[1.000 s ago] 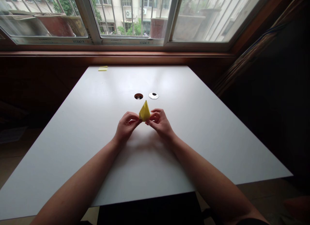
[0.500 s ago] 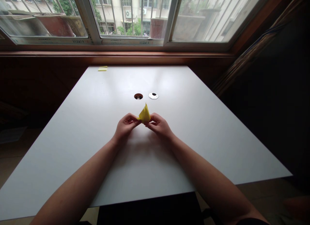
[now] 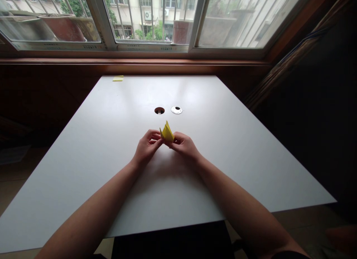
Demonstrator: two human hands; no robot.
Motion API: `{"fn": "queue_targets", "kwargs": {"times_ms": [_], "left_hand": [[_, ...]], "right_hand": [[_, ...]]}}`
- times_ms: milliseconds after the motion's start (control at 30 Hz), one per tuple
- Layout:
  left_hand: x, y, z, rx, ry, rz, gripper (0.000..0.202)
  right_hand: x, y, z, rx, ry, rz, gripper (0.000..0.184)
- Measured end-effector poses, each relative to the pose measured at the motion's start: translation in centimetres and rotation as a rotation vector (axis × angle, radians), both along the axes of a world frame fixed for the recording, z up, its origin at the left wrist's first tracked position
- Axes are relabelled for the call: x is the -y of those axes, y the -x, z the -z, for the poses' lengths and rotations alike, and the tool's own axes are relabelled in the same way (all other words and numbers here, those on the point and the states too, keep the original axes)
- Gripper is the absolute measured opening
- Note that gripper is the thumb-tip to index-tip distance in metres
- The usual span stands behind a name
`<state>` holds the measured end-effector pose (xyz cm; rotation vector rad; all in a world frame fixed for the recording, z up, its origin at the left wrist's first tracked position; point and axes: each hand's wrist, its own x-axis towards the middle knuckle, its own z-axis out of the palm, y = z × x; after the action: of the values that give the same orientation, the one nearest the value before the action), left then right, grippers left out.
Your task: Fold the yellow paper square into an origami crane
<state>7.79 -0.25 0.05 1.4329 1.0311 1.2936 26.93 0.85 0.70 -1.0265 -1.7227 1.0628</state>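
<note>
A small piece of folded yellow paper (image 3: 167, 133) is held above the white table, its pointed tips upward. On its left side a narrow pointed flap stands apart from the taller main part. My left hand (image 3: 149, 144) pinches the paper's lower left edge between thumb and fingers. From the other side my right hand (image 3: 183, 144) grips the lower right edge, thumb below and fingers bent behind. The fingertips partly hide the bottom of the paper.
The white table (image 3: 228, 169) has a round cable hole (image 3: 159, 111), with a round cover (image 3: 176, 110) lying beside it. A yellow paper slip (image 3: 118, 78) lies at the far left edge. Beyond the table is a window (image 3: 152, 17) with bars outside.
The narrow flap at the paper's left has swung from lying sideways to pointing up. My left hand has turned slightly with it; my right hand keeps its grip.
</note>
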Motion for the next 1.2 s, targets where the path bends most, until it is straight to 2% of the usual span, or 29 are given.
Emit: {"fn": "queue_targets", "kwargs": {"times_ms": [167,667,833,1100,1200], "left_hand": [[0.16,-0.01,-0.01,-0.032,-0.037,-0.054,0.025],[-0.43,0.27,0.18,0.067,0.069,-0.006,0.029],[-0.57,0.23,0.32,0.083,0.054,0.01,0.029],[-0.35,0.06,-0.01,0.06,0.041,0.058,0.031],[-0.21,-0.05,-0.2,0.052,0.022,0.071,0.029]], "right_hand": [[0.0,-0.01,-0.05,0.035,0.007,-0.009,0.026],[-0.03,-0.21,-0.13,-0.002,0.098,-0.018,0.019],[-0.05,-0.21,0.03,-0.02,0.141,-0.027,0.02],[-0.12,-0.05,0.1,-0.065,0.008,0.008,0.032],[0.05,0.03,0.13,-0.048,-0.084,0.028,0.03]]}}
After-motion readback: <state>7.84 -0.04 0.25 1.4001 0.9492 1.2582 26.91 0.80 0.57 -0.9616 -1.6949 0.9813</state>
